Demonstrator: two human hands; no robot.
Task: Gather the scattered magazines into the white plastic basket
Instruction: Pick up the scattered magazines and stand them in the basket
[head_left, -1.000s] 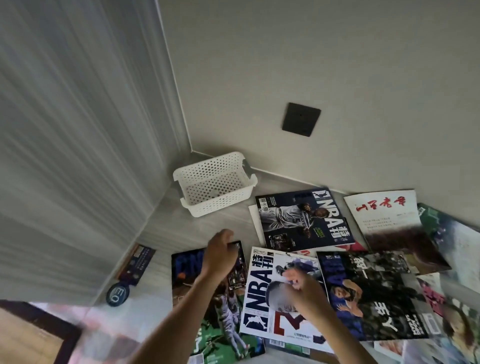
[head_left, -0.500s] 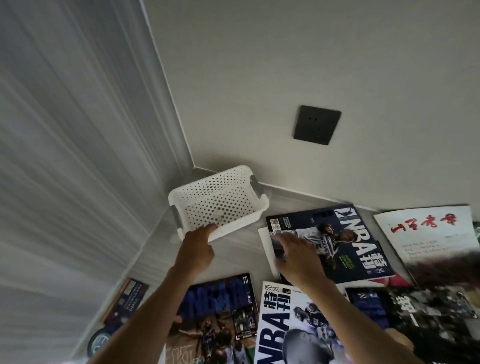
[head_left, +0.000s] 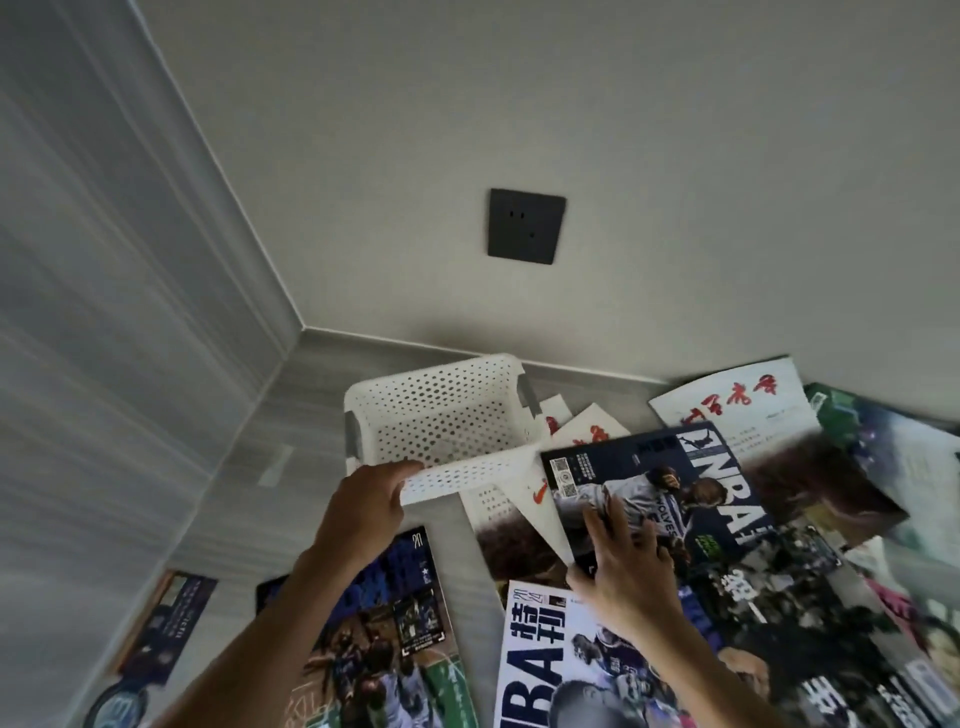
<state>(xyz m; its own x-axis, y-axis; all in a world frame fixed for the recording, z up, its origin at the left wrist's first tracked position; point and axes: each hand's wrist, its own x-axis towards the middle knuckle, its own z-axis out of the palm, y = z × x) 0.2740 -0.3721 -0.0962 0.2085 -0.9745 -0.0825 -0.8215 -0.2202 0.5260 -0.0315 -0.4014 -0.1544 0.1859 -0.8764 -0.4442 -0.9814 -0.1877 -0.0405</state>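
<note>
The white plastic basket with perforated walls sits on the grey floor near the room corner. My left hand grips its near rim. My right hand holds the lower left edge of a dark blue NBA magazine, which is lifted and tilted off the floor just right of the basket. Under it lie magazines with white and brown covers. A white NBA magazine and a blue basketball magazine lie near my forearms.
More magazines spread over the floor to the right, among them a white one with red characters. A dark wall socket sits above the basket. A dark card and a round blue item lie at the left wall.
The basket has come nearer to the magazines, with my left hand on its rim. My right hand has lifted the dark blue NBA magazine off the floor, uncovering the magazines beneath.
</note>
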